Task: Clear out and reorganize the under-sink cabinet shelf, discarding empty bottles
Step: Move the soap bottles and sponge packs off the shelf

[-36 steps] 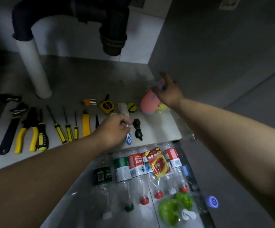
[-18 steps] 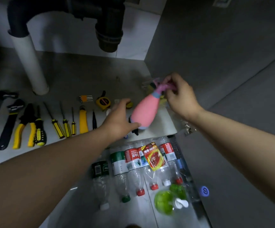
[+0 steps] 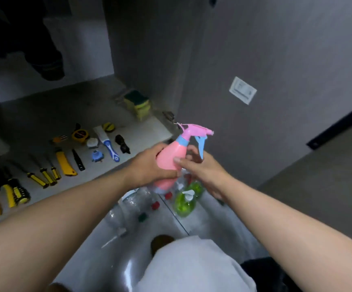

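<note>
A pink spray bottle [image 3: 172,155] with a blue collar and blue trigger is held in the air in front of the cabinet shelf [image 3: 44,110], over the bottles on the floor. My left hand [image 3: 149,165] grips its body from the left. My right hand [image 3: 200,167] holds it from the right, thumb on the pink body. Below lie several clear empty plastic bottles [image 3: 133,207] with red and green caps, and green pump bottles [image 3: 185,202].
On the shelf lie pliers [image 3: 6,190], yellow-handled screwdrivers [image 3: 42,179], a yellow utility knife [image 3: 64,162], a tape measure [image 3: 79,133], a blue-white scraper [image 3: 107,142] and stacked sponges [image 3: 138,103]. A dark drain pipe [image 3: 46,60] hangs above. The grey cabinet side wall [image 3: 255,60] stands right.
The pink spray bottle was lifted off the shelf's right end and brought out toward me over the floor bottles. My left hand left the scraper and took the bottle's body. The view swung right.
</note>
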The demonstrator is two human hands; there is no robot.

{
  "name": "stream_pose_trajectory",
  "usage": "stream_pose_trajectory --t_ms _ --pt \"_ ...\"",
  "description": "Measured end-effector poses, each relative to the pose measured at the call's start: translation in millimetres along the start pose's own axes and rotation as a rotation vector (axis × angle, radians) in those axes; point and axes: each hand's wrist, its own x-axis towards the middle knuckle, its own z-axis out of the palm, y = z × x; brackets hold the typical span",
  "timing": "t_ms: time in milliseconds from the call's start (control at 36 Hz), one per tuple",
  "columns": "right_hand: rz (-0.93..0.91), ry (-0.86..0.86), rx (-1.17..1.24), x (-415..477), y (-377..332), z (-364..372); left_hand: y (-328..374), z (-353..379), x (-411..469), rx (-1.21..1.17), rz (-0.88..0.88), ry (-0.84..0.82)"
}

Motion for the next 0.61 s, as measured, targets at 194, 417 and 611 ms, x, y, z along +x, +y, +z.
stream_pose_trajectory --t_ms 194,417,611 --pt "0.034 0.215 0.167 -69 43 -39 14 75 -21 0.080 0.095 -0.168" --pt "0.066 0.387 0.012 -89 71 -71 2 118 -26 0.118 0.098 -0.266" --pt "0.200 0.707 -0.390 -67 133 -85 -28 117 -17 0.448 -0.005 -0.172"
